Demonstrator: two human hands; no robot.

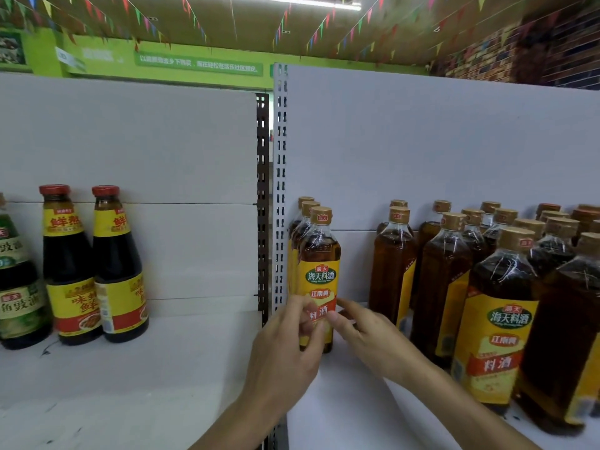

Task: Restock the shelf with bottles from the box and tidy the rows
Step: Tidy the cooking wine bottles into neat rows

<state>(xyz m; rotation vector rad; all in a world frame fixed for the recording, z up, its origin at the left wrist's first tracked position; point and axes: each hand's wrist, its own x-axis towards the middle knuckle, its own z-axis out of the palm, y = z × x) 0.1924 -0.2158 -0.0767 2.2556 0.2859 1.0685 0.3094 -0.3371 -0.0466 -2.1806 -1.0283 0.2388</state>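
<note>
A cooking wine bottle (319,254) with a yellow label and tan cap stands at the front of a short row, hard against the left end of the right shelf bay (341,404). My left hand (285,355) curls its fingers round the bottle's lower label from the left front. My right hand (373,336) reaches in from the right, its straight fingertips touching the same label. Two like bottles stand behind it. No box is in view.
Several more rows of the same wine bottles (496,319) fill the bay to the right, some turned sideways. A perforated upright post (280,190) divides the bays. In the left bay stand two dark sauce bottles (94,271) and a green-labelled bottle (16,287).
</note>
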